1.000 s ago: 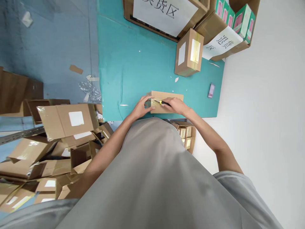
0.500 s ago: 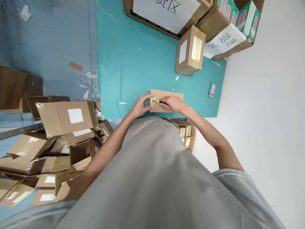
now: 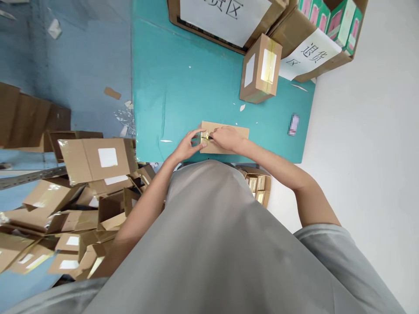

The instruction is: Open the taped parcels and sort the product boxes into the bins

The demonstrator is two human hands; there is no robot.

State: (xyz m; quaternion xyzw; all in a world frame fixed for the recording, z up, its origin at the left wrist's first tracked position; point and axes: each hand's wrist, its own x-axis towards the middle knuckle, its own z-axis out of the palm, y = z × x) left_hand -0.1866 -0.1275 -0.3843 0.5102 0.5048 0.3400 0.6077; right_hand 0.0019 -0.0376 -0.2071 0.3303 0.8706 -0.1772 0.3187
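Observation:
A small brown cardboard box (image 3: 214, 148) with clear tape at its left end lies near the front edge of the teal table (image 3: 183, 96). Thumb and fingers of my left hand (image 3: 186, 147) span that left end, gripping it from both sides. In my right hand (image 3: 227, 138) is a black-and-yellow utility knife (image 3: 209, 138), its tip at the taped left end of the box. The fist covers most of the knife's handle and part of the box's top.
A taller taped box (image 3: 260, 72) stands at the back right, before a big labelled carton (image 3: 222, 22) and another carton (image 3: 297, 32) holding green-and-pink packages. A blurred-out object (image 3: 293, 124) lies rightward. Opened cardboard boxes (image 3: 93, 161) are heaped left; a carton (image 3: 267, 192) of small boxes sits below.
My right hand and the knife have moved left along the box, toward its taped end. My left hand stays at that end. The view has shifted slightly.

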